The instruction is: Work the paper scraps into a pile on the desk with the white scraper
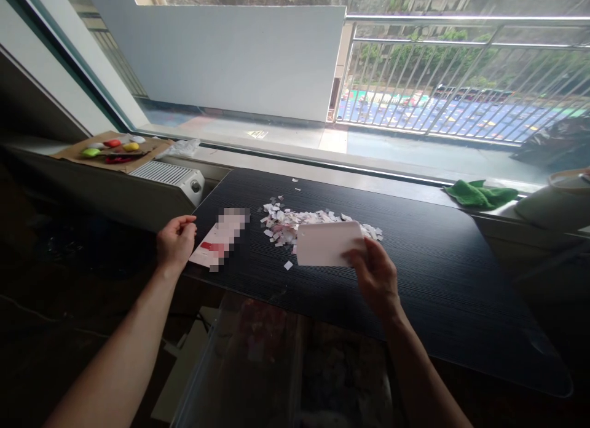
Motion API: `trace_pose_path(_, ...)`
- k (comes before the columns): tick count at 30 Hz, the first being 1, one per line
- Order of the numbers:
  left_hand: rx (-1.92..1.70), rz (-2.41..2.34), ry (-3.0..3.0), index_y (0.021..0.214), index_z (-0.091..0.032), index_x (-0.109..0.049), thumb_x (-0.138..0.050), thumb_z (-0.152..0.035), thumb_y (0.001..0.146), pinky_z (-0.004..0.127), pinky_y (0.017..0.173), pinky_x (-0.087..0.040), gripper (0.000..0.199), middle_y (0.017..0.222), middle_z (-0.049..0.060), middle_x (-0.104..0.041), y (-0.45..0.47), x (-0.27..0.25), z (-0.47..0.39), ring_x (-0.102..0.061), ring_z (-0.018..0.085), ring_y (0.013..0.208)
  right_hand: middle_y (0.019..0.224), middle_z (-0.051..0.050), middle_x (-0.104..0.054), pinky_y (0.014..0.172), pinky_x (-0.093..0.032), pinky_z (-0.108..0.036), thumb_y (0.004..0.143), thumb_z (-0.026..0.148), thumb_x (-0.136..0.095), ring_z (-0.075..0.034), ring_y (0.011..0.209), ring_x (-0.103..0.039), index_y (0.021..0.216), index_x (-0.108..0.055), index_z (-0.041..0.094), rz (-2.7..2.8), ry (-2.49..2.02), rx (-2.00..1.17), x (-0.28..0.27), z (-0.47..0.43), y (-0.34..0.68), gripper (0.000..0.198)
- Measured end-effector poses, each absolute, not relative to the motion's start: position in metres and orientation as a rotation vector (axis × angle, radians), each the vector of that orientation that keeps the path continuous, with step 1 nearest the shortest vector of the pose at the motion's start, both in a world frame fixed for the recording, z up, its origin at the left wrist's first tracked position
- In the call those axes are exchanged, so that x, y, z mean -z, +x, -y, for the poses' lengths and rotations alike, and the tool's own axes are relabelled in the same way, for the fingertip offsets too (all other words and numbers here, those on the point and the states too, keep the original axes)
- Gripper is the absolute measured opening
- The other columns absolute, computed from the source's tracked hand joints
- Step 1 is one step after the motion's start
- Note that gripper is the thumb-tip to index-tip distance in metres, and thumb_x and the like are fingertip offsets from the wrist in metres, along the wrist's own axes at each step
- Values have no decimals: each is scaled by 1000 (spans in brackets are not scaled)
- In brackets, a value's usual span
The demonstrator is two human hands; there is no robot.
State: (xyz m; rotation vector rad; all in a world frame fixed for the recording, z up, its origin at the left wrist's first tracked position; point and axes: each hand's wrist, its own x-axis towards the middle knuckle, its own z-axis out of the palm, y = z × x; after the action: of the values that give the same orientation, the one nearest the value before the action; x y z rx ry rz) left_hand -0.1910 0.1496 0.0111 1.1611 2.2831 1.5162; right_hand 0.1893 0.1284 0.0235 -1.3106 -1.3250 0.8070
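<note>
My right hand point(378, 271) grips a pale, flat rectangular card point(320, 245) with rounded corners by its right end. The card is held in front of a heap of small white paper scraps point(302, 220), hiding part of it. At the table's left edge, my left hand point(176, 242) is loosely closed, fingers curled, with nothing visible in it. Beside it on the tabletop lies a pale printed paper strip point(207, 251) with a red patch, its upper part pixelated.
The scraps lie on a dark table point(433, 262). Below its near edge is a clear plastic bin point(239, 366). A green cloth point(480, 194) rests on the sill at right. At left, cardboard point(99, 160) with coloured lumps sits over a white radiator point(173, 177).
</note>
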Motion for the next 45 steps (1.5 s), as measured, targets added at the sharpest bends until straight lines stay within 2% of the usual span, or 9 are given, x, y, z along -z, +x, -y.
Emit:
trace_pose_path(4, -1508, -2293, 1157, 92, -14, -66, -53, -20, 66, 22, 64, -45, 30, 71, -1, -62, -192, -10, -150, -57, 11, 65, 90, -5, -69, 75, -52, -33, 76, 35, -57, -17, 77, -65, 104, -58, 20, 1434, -1263, -810, -22, -139, 176, 32)
trace_pose_path(9, -1508, -2297, 1171, 92, -14, -66, -52, -20, 66, 23, 66, -46, 30, 72, -1, -63, -192, -8, -150, -58, 11, 66, 78, -3, -69, 74, -52, -35, 76, 34, -57, -18, 74, -65, 106, -58, 19, 1463, -1352, -803, -21, -131, 191, 33)
trace_pose_path(18, -1522, -2292, 1167, 92, -13, -66, -52, -20, 65, 25, 67, -48, 31, 70, -1, -62, -192, -10, -151, -57, 11, 64, 76, -2, -69, 70, -52, -30, 74, 31, -56, -17, 71, -65, 103, -59, 18, 1489, -1377, -775, -32, -120, 194, 32)
trace_pose_path(25, -1516, -2307, 1186, 92, -13, -66, -51, -22, 66, 27, 69, -50, 32, 71, 0, -63, -194, -7, -153, -58, 12, 65, 82, -4, -68, 65, -50, -28, 71, 35, -57, -17, 71, -62, 100, -63, 17, 1449, -1555, -797, -31, -100, 234, 35)
trace_pose_path(36, -1526, -2293, 1154, 93, -12, -66, -52, -17, 65, 23, 64, -48, 31, 69, -1, -61, -188, -14, -152, -55, 11, 62, 85, -3, -67, 69, -49, -30, 70, 37, -57, -19, 76, -60, 97, -63, 19, 1416, -1559, -842, -27, -98, 238, 33)
trace_pose_path(45, -1532, -2293, 1127, 93, -10, -65, -52, -15, 65, 24, 64, -49, 31, 67, -2, -59, -187, -16, -153, -54, 10, 61, 84, -3, -67, 67, -48, -29, 70, 38, -59, -18, 75, -59, 98, -63, 18, 1384, -1556, -911, -26, -91, 247, 35)
